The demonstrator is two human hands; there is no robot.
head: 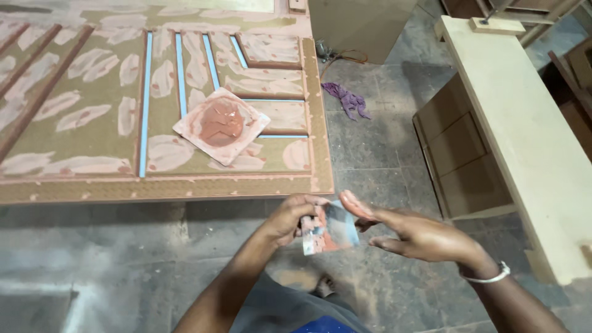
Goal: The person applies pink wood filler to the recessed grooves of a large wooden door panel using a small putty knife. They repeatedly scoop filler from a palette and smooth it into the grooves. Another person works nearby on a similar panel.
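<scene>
The flat putty blade (330,228), smeared pink and grey, sat in front of the person's body, out past the near corner of the door panel (86,117). The left hand (295,217) was closed around its handle end, and the right hand (419,237), fingers straight and together, pressed its fingertips against the blade's upper edge without gripping it. This read as a pause to wipe or clean the blade between spreads of filler; reloading would call for lifting the blade up and away from the hands to the square tile (221,125), which carried a mound of reddish putty (221,122) and lay on the panel just beyond them.

The panel's near edge ran close ahead of the left hand, its corner nearest the blade. To the right of the right hand stood a pale board (524,135) and stacked cabinet pieces (459,163), fairly near. Between lay open stone floor (370,142), with a purple rag (348,100) farther off.
</scene>
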